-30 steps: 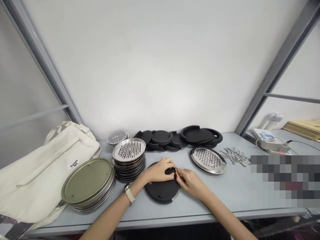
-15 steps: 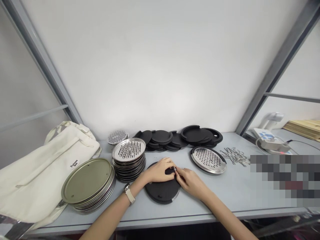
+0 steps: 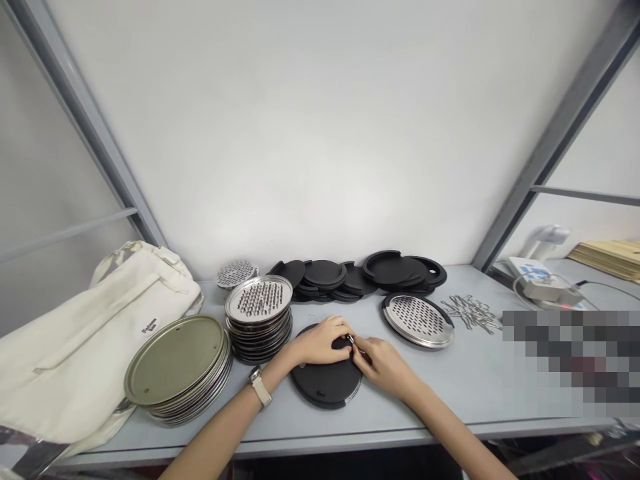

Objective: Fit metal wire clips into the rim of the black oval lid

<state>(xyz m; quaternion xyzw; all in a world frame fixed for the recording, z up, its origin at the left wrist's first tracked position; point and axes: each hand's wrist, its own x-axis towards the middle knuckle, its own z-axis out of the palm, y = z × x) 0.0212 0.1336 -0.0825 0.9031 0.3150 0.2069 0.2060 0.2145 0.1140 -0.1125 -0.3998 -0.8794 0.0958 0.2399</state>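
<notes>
A round black disc (image 3: 325, 387) lies on the grey table in front of me, with a metal rim showing along its lower right edge. My left hand (image 3: 325, 340) rests over its upper part, thumb and fingers bent around the far right edge. At that edge my right hand (image 3: 383, 363) pinches a small shiny metal clip (image 3: 351, 339), which is mostly covered by the fingertips. The two hands' fingertips nearly meet there. Right of the disc lies a round metal grater (image 3: 419, 320) partly edged in black. Beyond it is a loose heap of wire clips (image 3: 473, 312).
Left of the disc stand a stack of round graters (image 3: 259, 300) and a stack of olive-topped metal discs (image 3: 175, 360). A cream bag (image 3: 110, 333) lies far left. Black round holders (image 3: 320, 273) line the wall. A white device with a cable (image 3: 540, 283) sits at right.
</notes>
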